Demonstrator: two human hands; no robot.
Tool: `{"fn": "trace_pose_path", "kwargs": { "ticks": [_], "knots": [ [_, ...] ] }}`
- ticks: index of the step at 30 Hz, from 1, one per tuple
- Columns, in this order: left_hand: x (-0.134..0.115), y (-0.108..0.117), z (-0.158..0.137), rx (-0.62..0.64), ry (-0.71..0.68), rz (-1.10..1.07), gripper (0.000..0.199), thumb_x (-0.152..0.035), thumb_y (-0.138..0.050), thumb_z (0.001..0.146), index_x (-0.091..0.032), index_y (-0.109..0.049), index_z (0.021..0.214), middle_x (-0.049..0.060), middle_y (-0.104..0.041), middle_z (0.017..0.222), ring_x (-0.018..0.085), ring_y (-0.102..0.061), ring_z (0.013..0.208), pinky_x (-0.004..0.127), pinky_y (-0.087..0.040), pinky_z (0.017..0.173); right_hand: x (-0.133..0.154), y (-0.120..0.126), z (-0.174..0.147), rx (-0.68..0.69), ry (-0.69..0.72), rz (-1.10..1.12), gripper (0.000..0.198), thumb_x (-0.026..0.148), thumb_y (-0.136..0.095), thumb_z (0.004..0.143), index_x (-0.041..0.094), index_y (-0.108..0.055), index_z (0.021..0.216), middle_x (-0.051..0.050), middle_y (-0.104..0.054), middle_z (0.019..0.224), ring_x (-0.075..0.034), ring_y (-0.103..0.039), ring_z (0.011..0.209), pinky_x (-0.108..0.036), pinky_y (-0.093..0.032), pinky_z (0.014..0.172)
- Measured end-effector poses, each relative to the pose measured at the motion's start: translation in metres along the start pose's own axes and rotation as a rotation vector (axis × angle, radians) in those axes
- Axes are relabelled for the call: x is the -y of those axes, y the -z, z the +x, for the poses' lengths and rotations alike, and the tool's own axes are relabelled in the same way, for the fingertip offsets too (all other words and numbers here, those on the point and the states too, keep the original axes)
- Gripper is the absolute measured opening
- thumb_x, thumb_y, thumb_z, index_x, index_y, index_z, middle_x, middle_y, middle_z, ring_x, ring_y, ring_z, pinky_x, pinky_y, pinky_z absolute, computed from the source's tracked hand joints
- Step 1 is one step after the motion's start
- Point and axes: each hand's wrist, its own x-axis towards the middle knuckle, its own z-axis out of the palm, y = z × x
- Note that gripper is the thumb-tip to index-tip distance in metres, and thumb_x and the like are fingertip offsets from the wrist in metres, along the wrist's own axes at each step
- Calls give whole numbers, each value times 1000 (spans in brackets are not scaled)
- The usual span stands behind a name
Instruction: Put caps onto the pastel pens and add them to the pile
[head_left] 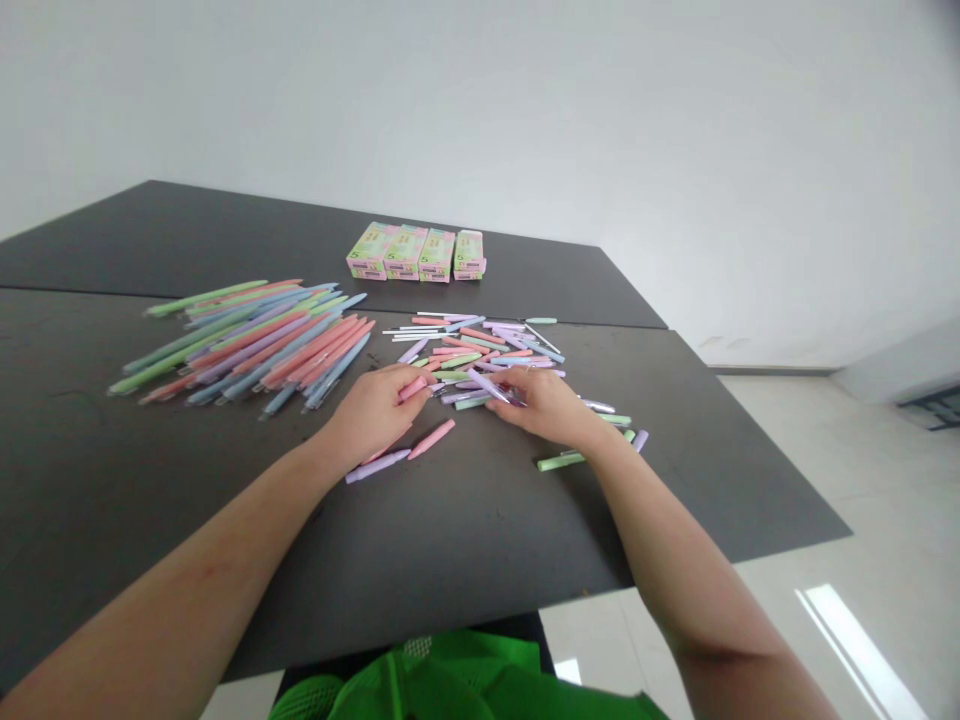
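Note:
My left hand [371, 408] is closed around a pink pen barrel [412, 388], its end sticking out past the thumb. My right hand [546, 405] grips a purple pen barrel [486, 386] between thumb and fingers, close to the front of a loose heap of pastel pen parts [469, 352]. On the table below my left hand lie a purple pen piece [377, 467] and a pink pen piece [432, 439]. A green pen piece [561, 462] rests under my right wrist. Fingertips of both hands are partly hidden.
Left of the heap is a large pile of long pastel pens [247, 340]. Thin white refills [420, 333] lie at the heap's back left. Several small green and pink boxes [403, 253] stand in a row on the farther dark table [247, 225], before a white wall.

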Motion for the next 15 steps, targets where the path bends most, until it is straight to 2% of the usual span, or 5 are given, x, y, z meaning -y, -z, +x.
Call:
{"fn": "trace_pose_path", "kwargs": {
  "ticks": [6,11,15],
  "knots": [
    [-3,3,0,13,25,12,28,-37,-52,85,-22,-71,99,4,-73,106,23,-66,97,31,-47,86,-15,-4,3,-72,-92,-2,33,33,-61,86,18,-66,116,-9,-72,102,-21,-64,93,-30,-44,81],
    [-3,14,3,-46,85,29,32,-39,-52,84,-23,-71,104,3,-74,104,24,-66,95,30,-47,85,-24,-2,3,-191,-115,-8,30,30,-58,87,18,-68,113,-9,-71,104,-19,-64,88,-30,-45,80],
    [-4,26,5,-98,142,26,34,-42,-52,84,-22,-71,104,3,-74,105,25,-65,98,31,-47,83,-33,11,0,-314,-179,22,28,30,-58,85,17,-71,107,-7,-73,99,-17,-63,79,-30,-46,77]
  ]
}}
